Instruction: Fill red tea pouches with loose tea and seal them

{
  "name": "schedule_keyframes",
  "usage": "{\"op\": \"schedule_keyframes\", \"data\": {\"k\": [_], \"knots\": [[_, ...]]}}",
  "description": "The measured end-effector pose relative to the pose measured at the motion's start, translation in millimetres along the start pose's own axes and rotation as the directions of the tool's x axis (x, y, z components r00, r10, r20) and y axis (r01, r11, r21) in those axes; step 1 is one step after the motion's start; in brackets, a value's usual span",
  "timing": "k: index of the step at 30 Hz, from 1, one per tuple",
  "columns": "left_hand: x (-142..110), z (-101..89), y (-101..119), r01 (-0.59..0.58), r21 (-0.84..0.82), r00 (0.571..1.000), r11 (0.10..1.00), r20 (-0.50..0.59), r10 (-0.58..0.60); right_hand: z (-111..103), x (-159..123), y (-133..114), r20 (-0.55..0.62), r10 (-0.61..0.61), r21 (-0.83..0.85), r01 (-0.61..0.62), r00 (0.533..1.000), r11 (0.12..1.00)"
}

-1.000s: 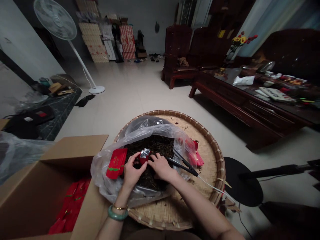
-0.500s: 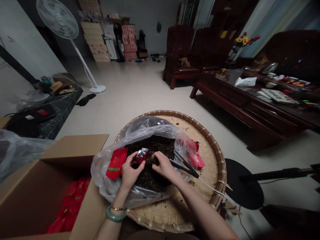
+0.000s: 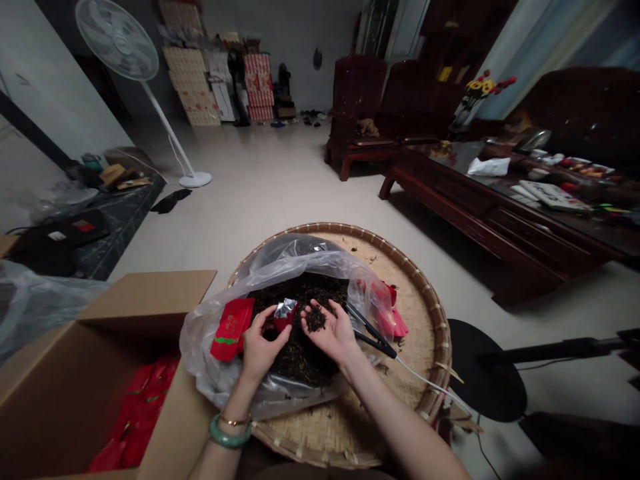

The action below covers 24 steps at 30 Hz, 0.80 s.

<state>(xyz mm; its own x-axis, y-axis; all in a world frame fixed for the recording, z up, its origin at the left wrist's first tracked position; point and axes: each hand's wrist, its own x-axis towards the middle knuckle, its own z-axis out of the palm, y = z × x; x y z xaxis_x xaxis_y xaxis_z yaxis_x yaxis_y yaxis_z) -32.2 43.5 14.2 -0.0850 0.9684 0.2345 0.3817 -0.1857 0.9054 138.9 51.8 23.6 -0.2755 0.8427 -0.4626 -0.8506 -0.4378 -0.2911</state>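
Our left grip [image 3: 261,352] pinches the red packet [image 3: 283,321]; just beside, towards the tray's [image 3: 442,340] right edge, our right grip [image 3: 338,339] lies open, palm up, bearing dark leaves [image 3: 316,319].

Left of my dark brown leaves [image 3: 300,360], the packet [image 3: 233,328] is red with a green stripe; around them, the tray [image 3: 335,433] is woven tan.

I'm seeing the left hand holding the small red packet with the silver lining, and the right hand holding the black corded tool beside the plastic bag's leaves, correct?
Not quite: the head view shows the right hand cupping dark dried leaves in its palm. The left hand does hold the small red packet with the silver lining.
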Motion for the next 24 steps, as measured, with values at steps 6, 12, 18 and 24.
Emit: {"op": "schedule_keyframes", "data": {"k": [6,12,18,24], "knots": [[-4,3.8,-1,-0.05,0.039,0.997,0.998,0.069,0.047,-4,2,-3,-0.025,-0.112,0.023,0.112,0.993,0.993],[-7,8.7,8,-0.187,0.148,0.98,0.971,0.094,0.174,10,-13,-15,-0.035,-0.238,0.011,0.239,0.971,0.971],[-10,17.5,19,-0.238,0.187,0.969,0.953,0.115,0.219,40,-31,-19,0.011,-0.461,-0.098,0.459,0.888,0.883],[-12,25.0,23,-0.211,0.173,0.975,0.962,0.105,0.195,55,-36,-5,0.097,-0.607,-0.247,0.61,0.789,0.753]]}}
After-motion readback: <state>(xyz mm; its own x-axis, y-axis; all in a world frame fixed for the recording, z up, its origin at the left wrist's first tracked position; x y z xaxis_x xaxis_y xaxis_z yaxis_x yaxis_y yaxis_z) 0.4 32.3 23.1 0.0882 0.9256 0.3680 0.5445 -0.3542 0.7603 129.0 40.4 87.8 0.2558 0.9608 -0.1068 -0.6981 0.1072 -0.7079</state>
